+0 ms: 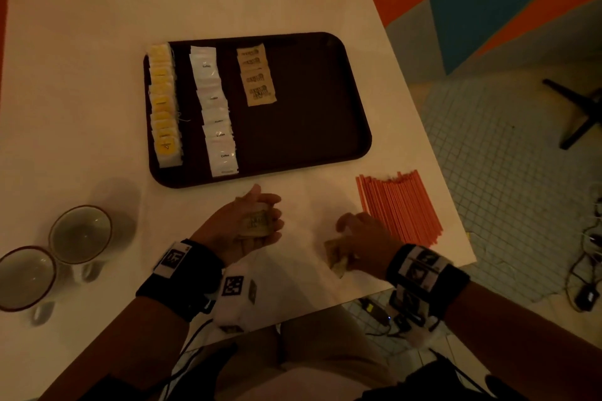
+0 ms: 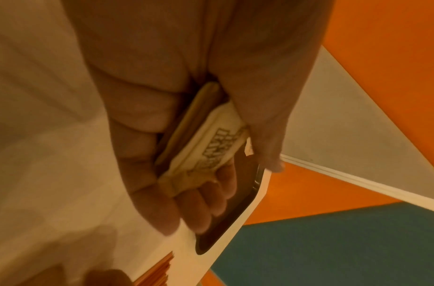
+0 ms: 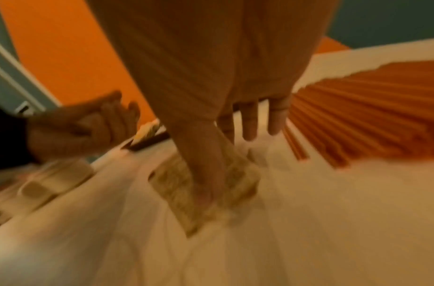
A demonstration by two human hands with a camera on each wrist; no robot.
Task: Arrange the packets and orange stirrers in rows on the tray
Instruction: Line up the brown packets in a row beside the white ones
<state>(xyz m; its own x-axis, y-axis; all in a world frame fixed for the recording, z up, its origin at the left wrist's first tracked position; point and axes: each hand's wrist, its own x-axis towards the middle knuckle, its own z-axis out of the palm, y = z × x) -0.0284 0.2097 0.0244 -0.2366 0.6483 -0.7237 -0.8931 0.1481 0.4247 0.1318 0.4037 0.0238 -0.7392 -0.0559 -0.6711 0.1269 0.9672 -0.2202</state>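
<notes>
The right hand [image 1: 361,242] is pinching a brown packet [image 1: 335,259] off the table; the left hand [image 1: 247,225] is clutching a stack [image 1: 255,223], best laid overlapping down the tray [image 1: 309,101].

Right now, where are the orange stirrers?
In the head view the orange stirrers lie in a pile on the table, off the tray near its front right corner, just right of the right hand.
</notes>
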